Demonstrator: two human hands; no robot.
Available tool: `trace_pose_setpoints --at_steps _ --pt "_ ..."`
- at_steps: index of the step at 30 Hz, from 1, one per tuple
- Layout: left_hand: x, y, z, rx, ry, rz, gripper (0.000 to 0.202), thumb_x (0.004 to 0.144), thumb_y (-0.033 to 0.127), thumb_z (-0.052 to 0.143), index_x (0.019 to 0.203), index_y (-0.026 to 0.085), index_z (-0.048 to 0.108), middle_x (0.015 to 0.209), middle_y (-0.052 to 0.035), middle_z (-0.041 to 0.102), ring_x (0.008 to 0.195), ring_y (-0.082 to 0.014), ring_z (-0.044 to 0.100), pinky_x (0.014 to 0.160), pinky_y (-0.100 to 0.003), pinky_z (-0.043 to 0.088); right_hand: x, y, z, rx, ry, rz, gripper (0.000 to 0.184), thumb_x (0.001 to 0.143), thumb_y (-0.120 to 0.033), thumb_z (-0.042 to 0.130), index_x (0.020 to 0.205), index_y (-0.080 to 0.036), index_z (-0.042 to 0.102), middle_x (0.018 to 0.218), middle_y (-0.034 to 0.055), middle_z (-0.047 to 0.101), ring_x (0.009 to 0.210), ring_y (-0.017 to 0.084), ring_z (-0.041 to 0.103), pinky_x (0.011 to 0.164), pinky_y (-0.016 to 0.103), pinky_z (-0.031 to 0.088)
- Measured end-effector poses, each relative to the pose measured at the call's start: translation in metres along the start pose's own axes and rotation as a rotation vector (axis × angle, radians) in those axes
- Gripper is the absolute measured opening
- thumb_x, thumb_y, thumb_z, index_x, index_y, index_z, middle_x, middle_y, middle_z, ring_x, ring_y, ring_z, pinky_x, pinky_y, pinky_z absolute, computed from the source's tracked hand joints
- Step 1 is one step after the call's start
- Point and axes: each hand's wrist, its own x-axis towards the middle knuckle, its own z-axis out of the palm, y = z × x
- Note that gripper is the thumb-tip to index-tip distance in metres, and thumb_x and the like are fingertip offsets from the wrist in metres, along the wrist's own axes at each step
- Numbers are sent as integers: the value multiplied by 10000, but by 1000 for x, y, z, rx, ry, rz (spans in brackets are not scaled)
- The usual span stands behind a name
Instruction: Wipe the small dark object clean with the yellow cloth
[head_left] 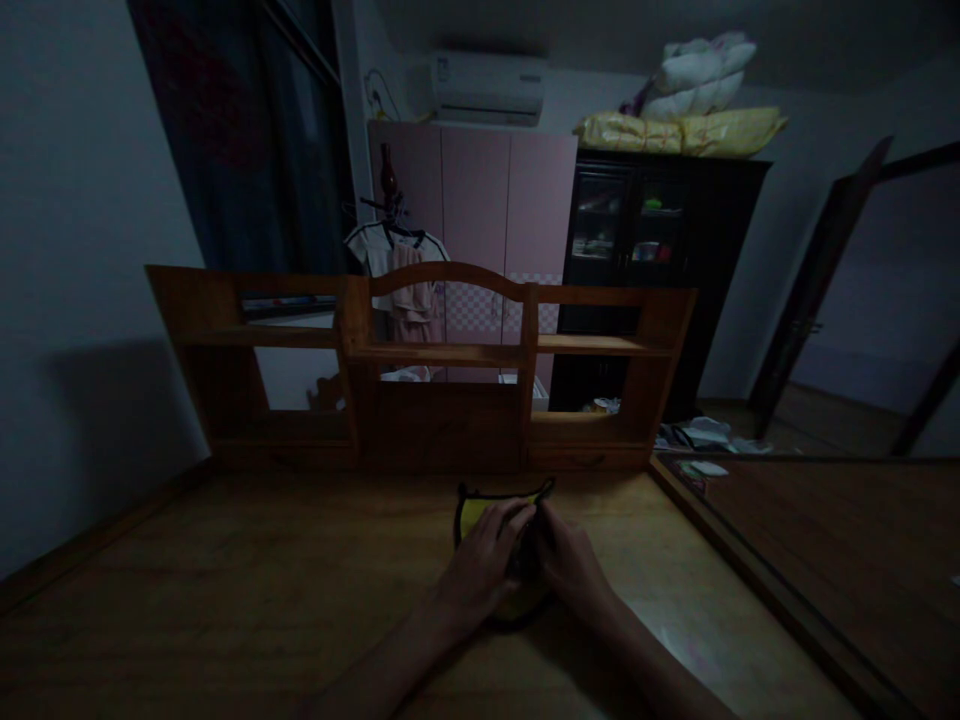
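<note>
On the wooden bed board or tabletop (300, 560) in front of me lies a yellow piece with black edging (472, 512), perhaps fabric; its exact kind is hard to tell in the dim light. My left hand (487, 548) rests over its middle, fingers bent and closed on it. From the other side, my right hand (568, 552) pinches at its black edge near the upper right corner. The fingertips of both hands nearly meet. Between them is a dark patch (527, 556) whose details I cannot make out. My hands cover much of the yellow piece.
A wooden shelf unit (435, 352) stands along the far edge. Beyond it are a pink wardrobe (474, 200), hanging clothes (409, 275) and a black cabinet (667, 270). A white wall (82, 350) borders the left; a raised wooden rim (739, 560) runs along the right.
</note>
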Motion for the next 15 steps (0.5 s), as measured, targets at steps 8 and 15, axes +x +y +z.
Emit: trace_pose_setpoints --at_steps 8,15 --pt "0 1 -2 -25 -22 4 802 739 140 652 1424 230 245 1423 -105 347 1328 -264 312 1110 -466 290 1 -6 -5 -171 75 61 297 881 -206 433 1157 -198 543 786 53 707 664 196 673 562 228 415" --pt "-1 2 0 -7 -36 -45 904 665 72 631 1440 248 200 1421 -80 342 1325 -254 305 1118 -455 293 2 -9 -7 -221 133 115 211 848 -243 500 1043 -225 578 785 44 720 696 210 688 563 226 407"
